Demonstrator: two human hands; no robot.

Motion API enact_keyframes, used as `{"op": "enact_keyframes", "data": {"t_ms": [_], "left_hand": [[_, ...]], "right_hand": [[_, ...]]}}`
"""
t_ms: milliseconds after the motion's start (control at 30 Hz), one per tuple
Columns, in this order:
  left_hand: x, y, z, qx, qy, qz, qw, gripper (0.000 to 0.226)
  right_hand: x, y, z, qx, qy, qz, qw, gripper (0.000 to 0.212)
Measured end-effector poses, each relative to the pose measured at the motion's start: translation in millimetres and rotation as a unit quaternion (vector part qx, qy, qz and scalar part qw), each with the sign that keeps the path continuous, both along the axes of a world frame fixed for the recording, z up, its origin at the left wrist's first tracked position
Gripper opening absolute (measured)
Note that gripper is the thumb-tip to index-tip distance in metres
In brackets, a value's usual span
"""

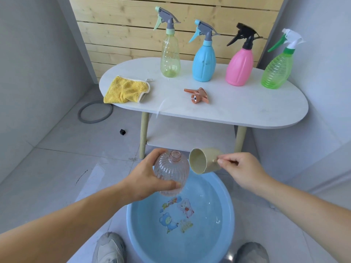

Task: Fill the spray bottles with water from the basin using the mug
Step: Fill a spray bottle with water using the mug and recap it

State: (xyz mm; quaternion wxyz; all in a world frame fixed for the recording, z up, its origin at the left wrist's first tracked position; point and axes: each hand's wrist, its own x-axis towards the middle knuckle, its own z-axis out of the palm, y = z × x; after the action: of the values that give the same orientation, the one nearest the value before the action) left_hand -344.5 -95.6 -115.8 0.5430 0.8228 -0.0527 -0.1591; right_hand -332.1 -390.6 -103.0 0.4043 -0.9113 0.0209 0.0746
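– Over the basin (131, 231) on the floor, head view: what is in each grip?

– Left hand (147, 180): its grip is wrapped round the belly of a clear ribbed bottle (171, 168), thumb across the front low down, fingers behind. The bottle is uncapped and leans, neck up and toward the right.

– And the mug (199, 161)?

– Right hand (242, 168) pinches its handle between thumb and fingers. The mug lies tipped on its side just right of the bottle's neck, mouth facing left toward it, rim close to the neck but apart from it. No water shows inside the mug. How much the bottle holds I cannot tell.

– The basin itself?

– Blue, round, holding clear water, with cartoon figures printed on its bottom. Both the bottle and the mug hang above its far edge. A grey shoe (109, 247) stands at either side of its near rim.

– On the desk (247, 105)?

– Four capped spray bottles upright in a row at the back: a yellowish clear bottle (170, 59), a blue bottle (204, 64), a pink bottle (239, 69) and a green bottle (276, 72). An orange spray head (197, 94) lies loose in front of the blue one, and a yellow cloth (126, 90) is crumpled at the left end.
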Motion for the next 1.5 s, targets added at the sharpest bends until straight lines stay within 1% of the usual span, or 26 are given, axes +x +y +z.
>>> {"op": "enact_keyframes", "data": {"t_ms": [67,133,233,333,433,700,767,800,867,933,1000,1067,1133,1200,1300,1500], "left_hand": [[-0.3,-0.6,-1.0,-0.004,0.004,0.002,1.000,0.086],[-0.5,-1.1,-1.6,-0.005,0.009,0.002,1.000,0.085],[-0.3,-1.6,-1.9,0.001,0.010,0.002,1.000,0.085],[0.3,-2.2,-1.8,0.007,0.007,0.005,1.000,0.086],[-0.2,-3.3,0.4,0.008,0.005,0.006,1.000,0.086],[-0.6,-6.6,6.1,-0.004,-0.001,0.003,1.000,0.084],[-0.2,-7.7,8.4,-0.007,-0.002,0.005,1.000,0.082],[-0.1,-7.7,9.0,-0.009,-0.002,0.007,1.000,0.081],[1.2,-8.6,12.4,-0.018,-0.005,0.011,1.000,0.081],[2.6,-8.8,17.7,-0.029,-0.004,0.018,0.999,0.080],[5.3,-9.1,23.6,-0.039,-0.010,0.023,0.999,0.081],[7.2,-9.6,29.2,-0.053,-0.013,0.028,0.998,0.082],[9.5,-11.6,34.5,-0.063,-0.017,0.024,0.998,0.084],[13.0,-14.7,38.6,-0.062,-0.019,0.019,0.998,0.085],[17.7,-20.8,43.3,-0.062,-0.022,0.018,0.998,0.087],[27.0,-36.1,48.5,-0.062,-0.025,0.002,0.998,0.087]], "right_hand": [[-2.1,0.1,-15.3,-0.063,0.012,0.031,0.997,0.023],[-5.8,0.6,-21.9,-0.107,0.006,0.082,0.991,0.023],[-8.9,-0.8,-23.7,-0.162,-0.038,0.161,0.973,0.020],[-6.8,-5.6,-27.4,-0.197,-0.062,0.205,0.957,0.020],[-4.2,-8.5,-29.4,-0.210,-0.077,0.225,0.948,0.021],[-2.5,-10.2,-10.5,-0.228,-0.191,0.256,0.920,0.017],[-1.2,-10.8,0.6,-0.218,-0.193,0.256,0.922,0.016],[-0.9,-10.1,7.0,-0.205,-0.182,0.247,0.929,0.015],[-0.1,-11.9,21.0,-0.158,-0.149,0.192,0.957,0.016],[2.5,-16.2,37.2,-0.075,-0.115,0.105,0.985,0.017],[8.2,-23.2,54.6,0.016,-0.092,0.018,0.995,0.013],[15.1,-30.9,70.4,0.142,-0.077,-0.042,0.986,0.018],[23.2,-38.0,86.1,0.261,-0.065,-0.095,0.959,0.023],[34.8,-45.7,97.9,0.329,-0.060,-0.141,0.932,0.023],[58.1,-63.2,102.4,0.374,-0.059,-0.191,0.906,0.020],[99.5,-104.7,88.7,0.392,-0.023,-0.224,0.892,0.021]]}}
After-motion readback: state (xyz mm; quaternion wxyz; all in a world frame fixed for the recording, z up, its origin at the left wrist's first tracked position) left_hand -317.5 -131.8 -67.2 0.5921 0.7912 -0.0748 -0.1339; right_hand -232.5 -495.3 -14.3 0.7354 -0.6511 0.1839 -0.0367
